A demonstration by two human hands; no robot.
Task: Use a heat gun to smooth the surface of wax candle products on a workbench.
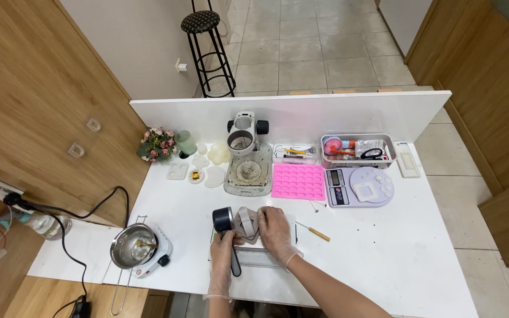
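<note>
Head view is showing a white worktop (pixel 384 247) with both gloved hands working near its front edge. Left hand (pixel 224 250) is wrapping its fingers around the black handle of a small dark pouring cup (pixel 223 220), holding the cup just left of a pale silicone mould (pixel 247 224). Right hand (pixel 276 231) is lying flat with fingers together on the mould's right side, pressing it down onto a clear mat (pixel 266 254) underneath. Thin wooden-handled pick (pixel 313 231) is lying just right of the hands. Further back, a pink silicone mould tray (pixel 299 181) is sitting between a stereo microscope (pixel 247 154) and a lilac digital scale (pixel 359 186). Grey bin of tools (pixel 357 149) is standing behind the scale. Small steel pot on a white hot plate (pixel 138 247) is sitting at the worktop's left front corner, well apart from the hands. Little flower bouquet (pixel 157 145) is standing at back left.
</note>
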